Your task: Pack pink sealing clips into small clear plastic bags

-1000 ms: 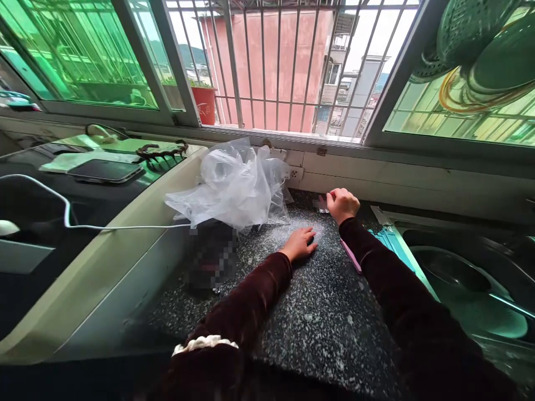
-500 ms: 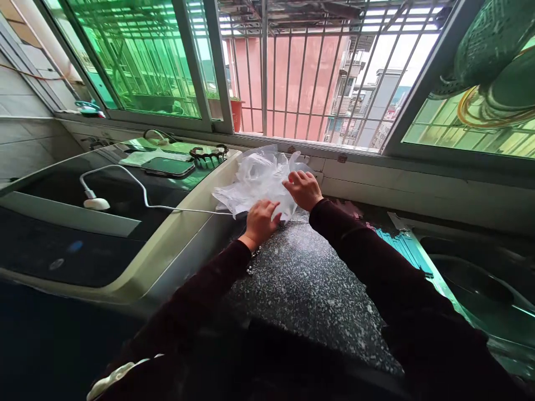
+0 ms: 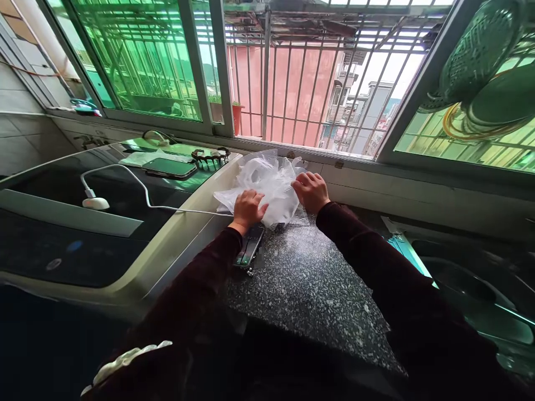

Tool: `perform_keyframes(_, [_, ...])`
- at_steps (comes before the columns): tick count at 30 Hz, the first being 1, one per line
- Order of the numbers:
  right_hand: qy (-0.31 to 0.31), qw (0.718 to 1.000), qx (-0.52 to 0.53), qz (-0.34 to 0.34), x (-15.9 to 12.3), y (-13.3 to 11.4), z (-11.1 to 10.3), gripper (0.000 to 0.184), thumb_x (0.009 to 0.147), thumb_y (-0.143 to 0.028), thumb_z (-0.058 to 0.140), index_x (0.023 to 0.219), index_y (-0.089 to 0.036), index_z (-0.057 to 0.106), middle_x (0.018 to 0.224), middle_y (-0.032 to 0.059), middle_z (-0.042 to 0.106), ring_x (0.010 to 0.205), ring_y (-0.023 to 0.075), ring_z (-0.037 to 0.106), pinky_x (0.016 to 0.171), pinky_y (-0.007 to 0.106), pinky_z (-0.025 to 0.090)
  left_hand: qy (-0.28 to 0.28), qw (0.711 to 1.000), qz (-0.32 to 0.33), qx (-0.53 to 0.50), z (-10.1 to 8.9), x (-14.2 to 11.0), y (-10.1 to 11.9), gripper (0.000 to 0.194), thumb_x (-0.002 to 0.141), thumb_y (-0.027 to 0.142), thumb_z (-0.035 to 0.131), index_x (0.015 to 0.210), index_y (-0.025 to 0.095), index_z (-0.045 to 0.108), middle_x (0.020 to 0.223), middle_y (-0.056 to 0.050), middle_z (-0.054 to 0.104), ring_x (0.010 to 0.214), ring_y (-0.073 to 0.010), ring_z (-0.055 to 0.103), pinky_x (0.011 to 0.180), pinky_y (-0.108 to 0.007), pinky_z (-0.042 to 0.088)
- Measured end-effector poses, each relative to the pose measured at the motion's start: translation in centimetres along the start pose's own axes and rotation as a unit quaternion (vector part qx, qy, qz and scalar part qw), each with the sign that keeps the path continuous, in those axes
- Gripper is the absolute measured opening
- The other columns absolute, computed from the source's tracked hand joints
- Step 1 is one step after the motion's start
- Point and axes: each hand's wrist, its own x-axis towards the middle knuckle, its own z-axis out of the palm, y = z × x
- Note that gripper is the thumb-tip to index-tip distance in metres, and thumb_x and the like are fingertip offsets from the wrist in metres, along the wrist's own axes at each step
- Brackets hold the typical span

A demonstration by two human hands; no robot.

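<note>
A crumpled heap of clear plastic bags (image 3: 271,186) lies at the back of the speckled dark countertop (image 3: 309,278). My right hand (image 3: 311,190) is at the heap's right edge, its fingers curled and pinching the plastic. At the left front of the heap, my left hand (image 3: 248,209) rests against the plastic with thumb and fingers apart. Under my left wrist shows a dark, flat, phone-like item (image 3: 249,249), partly covered by my sleeve.
A washing machine with a dark glass lid (image 3: 50,228) stands on the left. On it lie a phone (image 3: 169,167), a brown hair claw (image 3: 211,155) and a white cable (image 3: 144,189). A sink (image 3: 463,273) is at the right. Behind is a barred window (image 3: 288,94).
My hands have moved apart, the left one leftward and the right one slightly rightward. The plastic between them is spread wider, and the dark flat item under my left wrist has come into view.
</note>
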Motion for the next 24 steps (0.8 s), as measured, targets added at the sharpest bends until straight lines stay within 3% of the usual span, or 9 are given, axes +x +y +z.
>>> perform_keyframes(2, [-0.002, 1.0, 0.012, 0.002, -0.1, 0.1, -0.7, 0.025, 0.09, -0.019, 0.039, 0.084, -0.019, 0.063, 0.083, 0.006, 0.057, 0.076, 0.0168, 0.041, 0.069, 0.03, 0.024, 0.001, 0.998, 0.038, -0.043, 0.3, 0.4, 0.1, 0.045, 0.08, 0.044, 0.052, 0.115, 0.016, 0.057, 0.115, -0.011, 0.059, 0.107, -0.0257, 0.052, 0.09, -0.038, 0.039])
perform_keyframes(5, [-0.014, 1.0, 0.013, -0.001, -0.6, 0.3, -2.3, 0.025, 0.09, -0.02, 0.039, 0.084, -0.02, 0.063, 0.083, 0.0054, 0.057, 0.075, 0.0167, 0.041, 0.069, 0.03, 0.025, -0.052, 0.994, 0.073, -0.062, 0.7, 1.5, 0.3, 0.059, 0.08, 0.051, 0.051, 0.129, 0.019, 0.046, 0.135, -0.01, 0.047, 0.119, -0.0253, 0.045, 0.097, -0.038, 0.036])
perform_keyframes(9, [-0.015, 1.0, 0.002, -0.001, -2.3, 0.6, -4.5, 0.022, 0.088, -0.019, 0.041, 0.083, -0.02, 0.063, 0.083, 0.0047, 0.057, 0.074, 0.0165, 0.041, 0.068, 0.03, 0.026, -0.132, 0.989, 0.064, -0.019, 0.7, 2.4, 0.1, 0.074, 0.073, 0.058, 0.056, 0.135, 0.021, 0.04, 0.144, -0.012, 0.035, 0.125, -0.0309, 0.04, 0.099, -0.042, 0.034])
perform_keyframes(12, [0.015, 1.0, 0.001, 0.01, -4.5, 1.0, -6.0, 0.022, 0.088, -0.021, 0.042, 0.08, -0.021, 0.062, 0.08, 0.0036, 0.057, 0.072, 0.016, 0.041, 0.067, 0.03, 0.027, -0.151, 0.987, 0.057, 0.0, 0.6, 2.4, -0.2, 0.078, 0.071, 0.06, 0.058, 0.136, 0.02, 0.038, 0.146, -0.014, 0.03, 0.128, -0.0312, 0.037, 0.102, -0.041, 0.032])
perform_keyframes(18, [0.074, 0.995, 0.003, 0.067, -9.9, 1.7, -8.8, 0.018, 0.085, -0.021, 0.046, 0.074, -0.022, 0.061, 0.075, 0.0013, 0.057, 0.071, 0.0151, 0.043, 0.068, 0.028, 0.031, -0.153, 0.986, 0.055, 0.016, 0.3, 1.1, -0.5, 0.076, 0.07, 0.056, 0.061, 0.133, 0.018, 0.042, 0.145, -0.015, 0.031, 0.127, -0.0321, 0.038, 0.101, -0.043, 0.032])
perform_keyframes(24, [0.054, 0.988, 0.018, 0.145, -14.5, 0.9, -10.2, 0.013, 0.08, -0.021, 0.052, 0.069, -0.021, 0.06, 0.071, 0.0012, 0.057, 0.07, 0.0149, 0.046, 0.067, 0.028, 0.034, -0.073, 0.988, 0.131, -0.032, 0.6, -1.3, 1.5, 0.055, 0.072, 0.036, 0.064, 0.123, 0.02, 0.053, 0.137, -0.012, 0.044, 0.12, -0.0295, 0.043, 0.099, -0.044, 0.033])
